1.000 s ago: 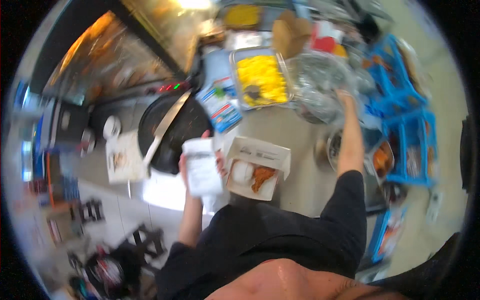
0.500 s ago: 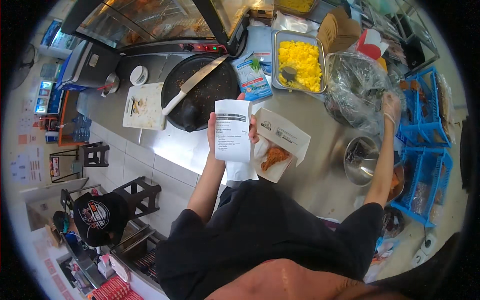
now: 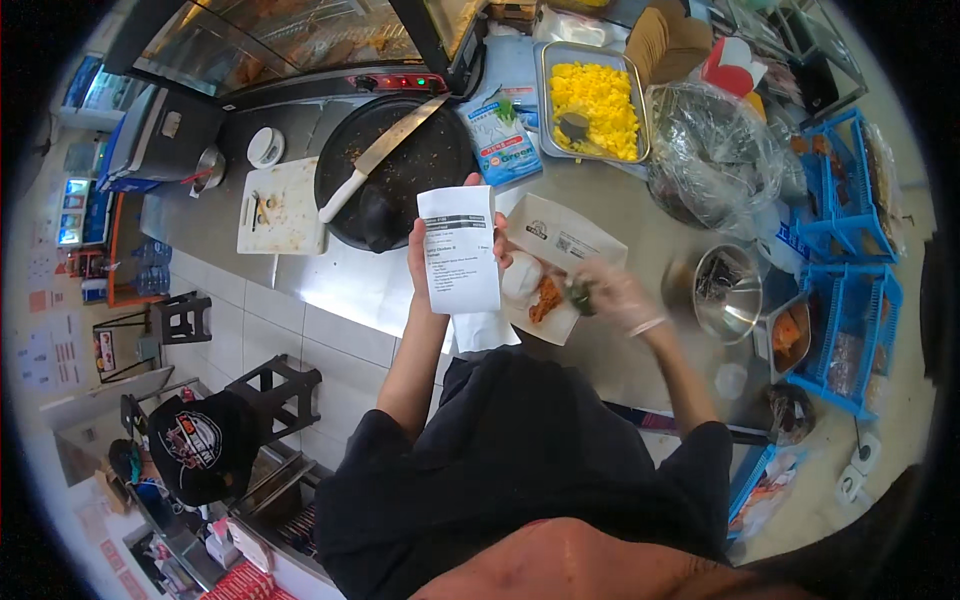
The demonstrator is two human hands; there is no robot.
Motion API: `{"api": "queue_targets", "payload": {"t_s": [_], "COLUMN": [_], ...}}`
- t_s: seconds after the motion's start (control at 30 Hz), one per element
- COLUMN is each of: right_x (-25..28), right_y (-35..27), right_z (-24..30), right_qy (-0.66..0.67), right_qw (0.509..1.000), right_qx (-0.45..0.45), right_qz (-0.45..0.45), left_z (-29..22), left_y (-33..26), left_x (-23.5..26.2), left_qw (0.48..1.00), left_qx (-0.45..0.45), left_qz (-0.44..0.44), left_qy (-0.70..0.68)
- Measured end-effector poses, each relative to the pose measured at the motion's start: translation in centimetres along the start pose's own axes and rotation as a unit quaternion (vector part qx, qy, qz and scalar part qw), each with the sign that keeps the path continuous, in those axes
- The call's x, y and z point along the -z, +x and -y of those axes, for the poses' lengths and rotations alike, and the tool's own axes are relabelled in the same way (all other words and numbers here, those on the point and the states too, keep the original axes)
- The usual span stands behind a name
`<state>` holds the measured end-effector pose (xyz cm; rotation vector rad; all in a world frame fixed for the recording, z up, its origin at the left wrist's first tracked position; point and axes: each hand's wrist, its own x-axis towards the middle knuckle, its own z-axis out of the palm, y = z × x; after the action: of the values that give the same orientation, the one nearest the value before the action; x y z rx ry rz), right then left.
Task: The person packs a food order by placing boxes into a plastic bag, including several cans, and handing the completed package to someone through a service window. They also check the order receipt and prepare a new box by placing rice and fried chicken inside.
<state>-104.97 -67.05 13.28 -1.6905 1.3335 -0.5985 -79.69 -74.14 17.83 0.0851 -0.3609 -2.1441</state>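
My left hand [image 3: 419,272] is closed round a long white printed receipt [image 3: 460,265], held upright above the counter's front edge. Just right of it lies an opened paper food box [image 3: 560,232] with its lid folded back. Inside are a mound of white rice [image 3: 521,281] and a piece of fried chicken [image 3: 545,300]. Over the box's right side is my right hand [image 3: 622,300], in a clear plastic glove and smeared by motion. Its fingers are closed on a small dark green piece [image 3: 580,296], perhaps a vegetable slice, too blurred to name surely.
A knife [image 3: 385,155] lies across a round black pan [image 3: 340,150], beside a white cutting board [image 3: 280,215]. Behind stand a tray of yellow food [image 3: 642,140] and a plastic-covered bowl [image 3: 715,160]. A steel bowl [image 3: 740,315] and blue baskets [image 3: 835,325] are at right. Another person [image 3: 205,445] is lower left.
My right hand has come from the plastic-covered bowl at the right to the food box, now with a dark green piece in its fingers. My left hand still holds the receipt.
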Motion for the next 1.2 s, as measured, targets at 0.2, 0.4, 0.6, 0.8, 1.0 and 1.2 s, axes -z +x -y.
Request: {"api": "queue_targets", "payload": {"t_s": [0.2, 0.4, 0.6, 0.8, 1.0, 1.2], "right_x": [-8.1, -10.4, -11.5, -11.6, -12.4, -12.6], "right_y": [2.4, 4.0, 4.6, 4.7, 5.4, 4.7], "right_z": [-0.8, -3.9, -2.3, -0.4, 1.9, -0.8], "right_qy": [-0.281, -0.341, -0.333, -0.312, -0.331, -0.264], "right_qw": [0.952, 0.937, 0.93, 0.937, 0.905, 0.916], "right_qx": [0.004, -0.039, -0.127, -0.084, -0.263, -0.3], "right_qz": [-0.119, -0.071, -0.092, -0.131, -0.046, 0.04], "left_z": [-1.3, -3.0, -4.7, -6.4, -6.3, -4.3], "left_y": [-0.8, -1.3, -1.2, -1.1, 0.2, 0.9], "left_x": [0.5, 1.2, 1.1, 1.5, 1.8, 2.0], "left_qw": [1.0, 0.999, 0.997, 0.995, 0.984, 0.977], "left_qx": [0.009, 0.034, 0.068, 0.098, 0.165, 0.208], "left_qz": [0.01, 0.03, 0.021, 0.027, 0.061, 0.044], "left_qy": [-0.007, -0.022, 0.001, -0.015, -0.035, -0.019]}}
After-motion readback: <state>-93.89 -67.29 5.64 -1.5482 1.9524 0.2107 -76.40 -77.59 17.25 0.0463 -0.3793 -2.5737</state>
